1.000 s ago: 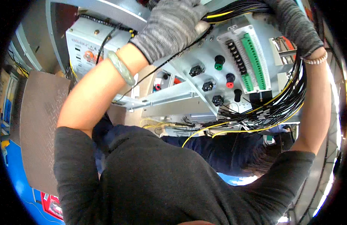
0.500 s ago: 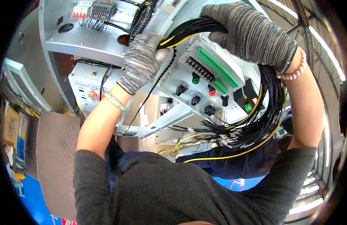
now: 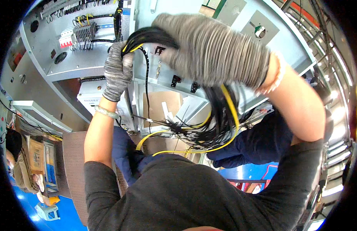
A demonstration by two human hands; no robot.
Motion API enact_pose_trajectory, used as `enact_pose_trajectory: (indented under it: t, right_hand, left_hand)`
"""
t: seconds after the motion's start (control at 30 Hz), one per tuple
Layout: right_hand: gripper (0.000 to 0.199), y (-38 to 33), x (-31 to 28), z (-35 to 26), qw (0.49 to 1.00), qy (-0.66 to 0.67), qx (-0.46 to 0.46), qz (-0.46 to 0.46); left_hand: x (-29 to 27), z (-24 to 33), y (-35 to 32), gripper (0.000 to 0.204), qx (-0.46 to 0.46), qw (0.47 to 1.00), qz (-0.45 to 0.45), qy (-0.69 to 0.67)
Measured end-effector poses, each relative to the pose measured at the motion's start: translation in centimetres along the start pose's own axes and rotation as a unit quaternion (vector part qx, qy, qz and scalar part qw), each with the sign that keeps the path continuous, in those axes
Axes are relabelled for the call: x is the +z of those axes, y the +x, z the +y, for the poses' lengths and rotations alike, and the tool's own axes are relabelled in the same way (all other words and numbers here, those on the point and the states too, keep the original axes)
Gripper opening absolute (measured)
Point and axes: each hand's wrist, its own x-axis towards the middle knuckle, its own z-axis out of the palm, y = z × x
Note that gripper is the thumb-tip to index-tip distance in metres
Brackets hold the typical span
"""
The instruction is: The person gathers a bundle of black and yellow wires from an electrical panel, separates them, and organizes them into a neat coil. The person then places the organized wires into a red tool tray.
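Note:
A thick bundle of thin black wires [image 3: 151, 35], with a few yellow ones among them, arches between my two gloved hands in front of the grey panel [image 3: 151, 73]. My left hand [image 3: 118, 71] is closed around the bundle beside the cabinet's opening. Over the bundle's right part, my right hand [image 3: 217, 50] curls its fingers round it, slightly blurred. Below this hand the wires hang in a loop, their loose ends [image 3: 201, 134] carrying small white tags. A thin black spiral-wrapped cable [image 3: 148, 84] drops beside my left hand. My right hand hides much of the panel.
At upper left is an open cabinet with a breaker [image 3: 66, 40] and terminal blocks [image 3: 85, 31]. A grey box [image 3: 94, 94] sits below its shelf. Lower left are a brown ribbed mat [image 3: 76, 169], a cardboard box [image 3: 36, 156] and a small stool [image 3: 47, 211] on blue floor.
My view has shifted, showing more of the cabinet at left. My right hand has come lower and covers the panel's green terminal strips. Both hands keep hold of the wires.

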Motion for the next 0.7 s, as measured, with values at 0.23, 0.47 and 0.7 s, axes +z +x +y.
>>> enact_pose_trajectory:
  t: [0.23, 0.47, 0.7]
  right_hand:
    - [0.060, -5.6, 6.8, -3.6, 0.973, 0.124, 0.108, 0.162]
    - [0.065, -6.5, 9.7, -4.1, 0.949, 0.185, 0.140, 0.213]
    - [0.069, -7.9, 7.9, -3.1, 0.935, 0.278, 0.202, 0.089]
  left_hand:
    - [0.0, -1.4, -1.5, 0.036, 0.056, 0.997, -0.020, -0.046]
    - [0.5, 0.4, -0.4, 0.042, 0.031, 0.997, -0.012, -0.063]
    - [-0.6, 0.3, -0.7, 0.040, 0.074, 0.995, -0.062, 0.009]
